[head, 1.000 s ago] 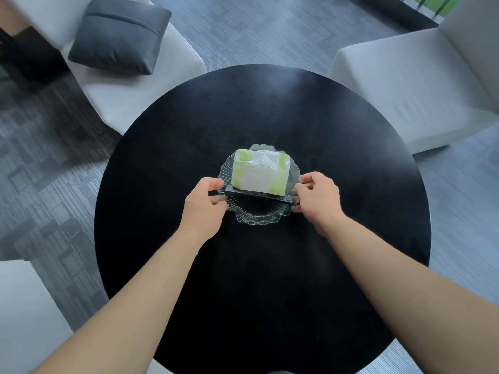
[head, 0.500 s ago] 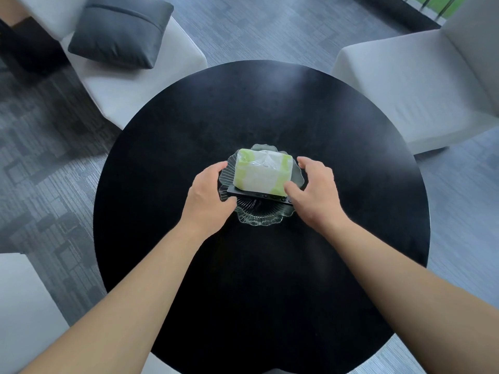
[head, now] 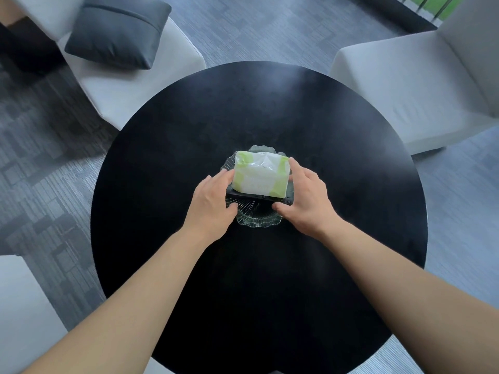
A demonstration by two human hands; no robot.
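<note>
Tissue pack (head: 260,175), green and white, sits on a black tray (head: 256,197), and the tray lies across a ribbed glass plate (head: 256,215) mid-table (head: 270,112). Left hand (head: 212,203) and right hand (head: 307,197) each clasp a tray end, thumbs at its front edge, fingers stretched along the pack's sides.

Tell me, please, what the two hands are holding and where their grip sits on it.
The tissue pack, with the black tray under it: the left hand grips the left end, the right hand the right end.
</note>
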